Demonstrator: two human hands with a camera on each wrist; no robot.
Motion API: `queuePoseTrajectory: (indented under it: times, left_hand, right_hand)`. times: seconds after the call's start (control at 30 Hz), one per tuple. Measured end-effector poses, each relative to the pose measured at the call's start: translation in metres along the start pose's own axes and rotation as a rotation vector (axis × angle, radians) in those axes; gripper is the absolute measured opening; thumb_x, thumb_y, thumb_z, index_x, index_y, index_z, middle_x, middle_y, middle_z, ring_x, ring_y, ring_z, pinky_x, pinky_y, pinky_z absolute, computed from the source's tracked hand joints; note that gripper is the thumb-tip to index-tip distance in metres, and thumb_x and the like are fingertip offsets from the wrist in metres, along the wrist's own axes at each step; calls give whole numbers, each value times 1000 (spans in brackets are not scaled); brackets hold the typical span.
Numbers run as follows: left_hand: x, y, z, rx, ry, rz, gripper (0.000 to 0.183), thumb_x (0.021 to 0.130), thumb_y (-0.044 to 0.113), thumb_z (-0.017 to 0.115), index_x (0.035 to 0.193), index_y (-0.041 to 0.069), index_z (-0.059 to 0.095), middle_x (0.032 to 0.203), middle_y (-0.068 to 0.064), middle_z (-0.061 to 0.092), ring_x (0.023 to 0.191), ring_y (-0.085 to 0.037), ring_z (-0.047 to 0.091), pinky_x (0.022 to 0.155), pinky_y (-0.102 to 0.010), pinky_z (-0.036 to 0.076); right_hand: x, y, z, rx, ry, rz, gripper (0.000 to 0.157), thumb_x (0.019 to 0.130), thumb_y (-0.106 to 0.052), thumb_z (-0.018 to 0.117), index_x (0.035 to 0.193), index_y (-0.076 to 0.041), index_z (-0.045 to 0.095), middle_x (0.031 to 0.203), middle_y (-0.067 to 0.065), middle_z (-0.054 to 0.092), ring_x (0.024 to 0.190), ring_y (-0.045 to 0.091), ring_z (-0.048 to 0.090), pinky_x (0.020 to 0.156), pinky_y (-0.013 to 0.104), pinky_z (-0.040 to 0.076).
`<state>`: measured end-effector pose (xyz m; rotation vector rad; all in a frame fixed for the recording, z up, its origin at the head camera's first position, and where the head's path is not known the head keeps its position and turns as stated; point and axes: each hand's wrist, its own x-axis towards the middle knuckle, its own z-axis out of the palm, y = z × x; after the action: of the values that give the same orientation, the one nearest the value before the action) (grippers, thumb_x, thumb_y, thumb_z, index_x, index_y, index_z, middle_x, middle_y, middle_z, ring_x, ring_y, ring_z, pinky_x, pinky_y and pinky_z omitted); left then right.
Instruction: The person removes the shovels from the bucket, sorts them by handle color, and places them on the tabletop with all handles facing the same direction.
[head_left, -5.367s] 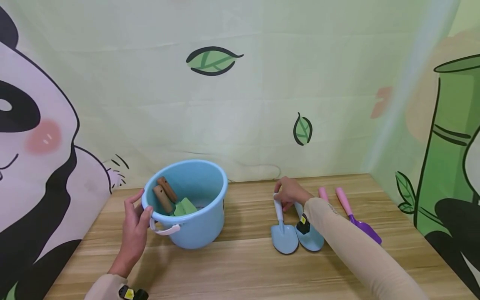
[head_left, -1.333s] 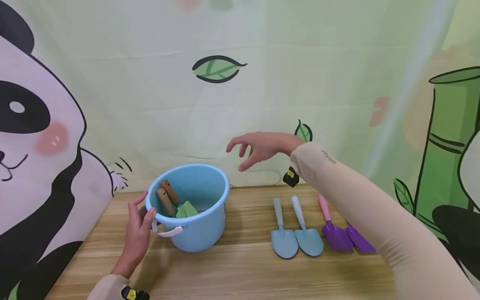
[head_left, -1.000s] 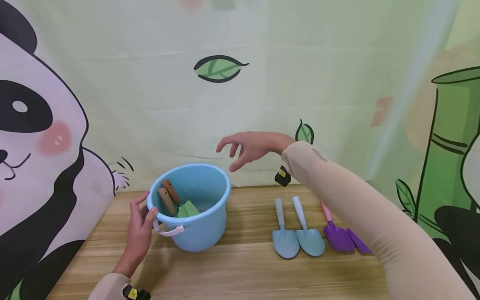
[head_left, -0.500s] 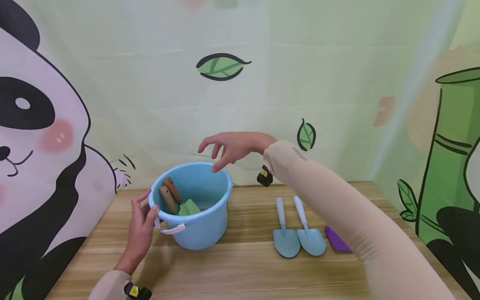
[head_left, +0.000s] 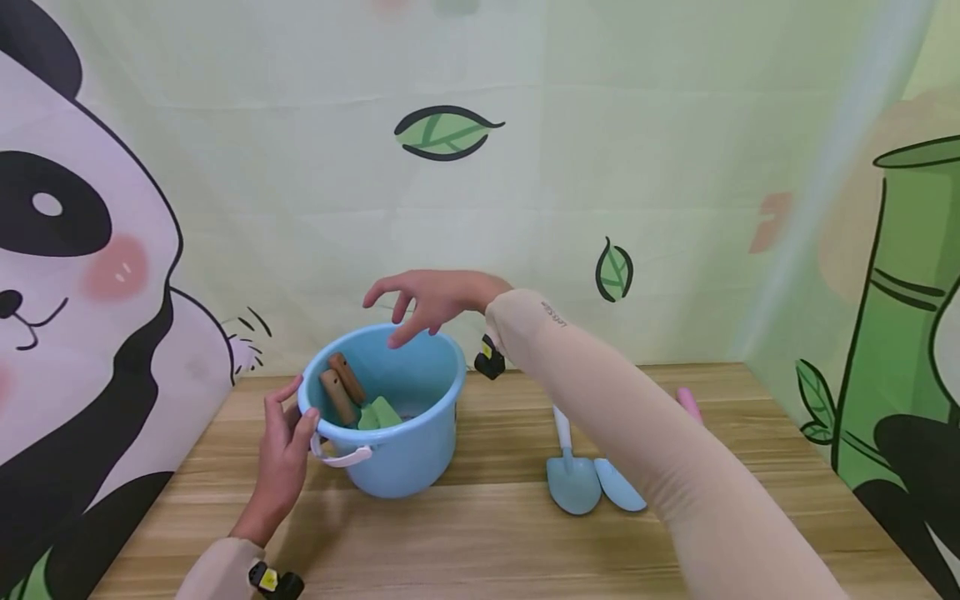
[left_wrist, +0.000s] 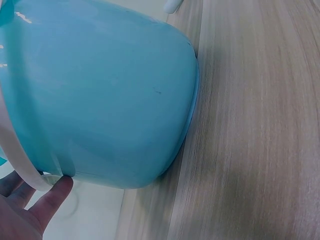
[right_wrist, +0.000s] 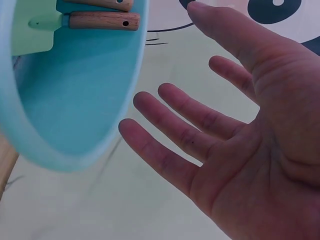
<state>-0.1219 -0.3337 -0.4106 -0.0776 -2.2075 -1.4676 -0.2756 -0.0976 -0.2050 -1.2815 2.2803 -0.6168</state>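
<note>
The blue bucket [head_left: 401,462] stands upright on the table. My left hand [head_left: 279,454] holds its left rim beside the white handle [head_left: 345,458], thumb toward the front. In the left wrist view, fingertips [left_wrist: 59,192] touch the bucket wall under the rim. Two green garden trowels with wooden handles [right_wrist: 102,21] lean inside the bucket. My right hand [head_left: 442,298] hovers above the bucket's far side, fingers spread and holding nothing. In the right wrist view its palm [right_wrist: 250,165] faces the camera, apart from the rim.
On the table's right lie two pale blue shovels [head_left: 573,486], the right one partly covered by my right sleeve [head_left: 637,417]. A pink handle [head_left: 688,404] shows behind that sleeve. A printed cloth backdrop [head_left: 525,192] rises behind the wooden table [head_left: 420,550].
My right hand has moved left from beyond the bucket's right side to above it. Earlier it was at the blue shovels. The sleeve now hides the purple blades. My left hand stays on the rim.
</note>
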Motion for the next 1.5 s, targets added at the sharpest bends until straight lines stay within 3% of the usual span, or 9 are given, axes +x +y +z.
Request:
queuePoseTrajectory:
  times: [0.13, 0.37, 0.6, 0.83, 1.03, 1.27, 1.5]
  left_hand:
    - [0, 0, 1, 0, 0, -1, 53, 110, 28, 43, 155, 9, 23, 162, -23, 33, 143, -49, 39, 100, -60, 44]
    - [-1, 1, 1, -3, -5, -6, 53, 110, 29, 44, 155, 11, 22, 161, -23, 34, 143, -49, 39, 100, -60, 44]
    - [-2, 1, 0, -8, -11, -9, 53, 110, 29, 43, 155, 11, 21, 162, -22, 34, 143, -48, 39, 100, -56, 45]
    - [-3, 3, 0, -2, -8, -7, 53, 110, 29, 43, 155, 10, 21, 162, -21, 33, 144, -47, 39, 100, -55, 44]
    - [-3, 3, 0, -9, -4, -1, 52, 110, 27, 44, 155, 10, 23, 162, -21, 33, 144, -49, 38, 101, -59, 43]
    - [-4, 5, 2, -17, -1, 7, 52, 110, 26, 44, 154, 9, 23, 163, -20, 33, 144, -49, 37, 101, -58, 43]
    - [-6, 6, 3, -13, -4, 9, 52, 110, 25, 44, 155, 10, 23, 162, -19, 34, 143, -48, 39, 99, -53, 45]
  right_hand:
    - [10, 2, 3, 31, 0, 2, 67, 89, -33, 81, 147, -28, 48, 142, 14, 57, 111, 18, 64, 89, 41, 60]
    - [22, -2, 12, 74, 0, 7, 64, 90, -31, 80, 146, -28, 49, 132, 7, 64, 109, 18, 67, 85, 37, 61]
    - [40, -3, 27, 130, -34, 27, 62, 91, -27, 80, 145, -30, 50, 126, 6, 65, 103, 15, 67, 89, 43, 60]
    - [49, -6, 38, 120, -46, 36, 59, 91, -27, 80, 142, -30, 51, 124, 5, 65, 104, 16, 67, 79, 32, 61]
    - [56, -6, 42, 126, -47, 49, 53, 93, -25, 78, 138, -29, 51, 120, 6, 67, 100, 17, 68, 82, 36, 61]
    - [66, -3, 52, 119, -35, 42, 49, 94, -22, 77, 136, -24, 52, 121, 6, 66, 107, 24, 68, 90, 44, 60]
    - [71, -2, 60, 92, -10, 33, 44, 94, -20, 76, 132, -22, 54, 115, 3, 68, 109, 24, 67, 86, 40, 61]
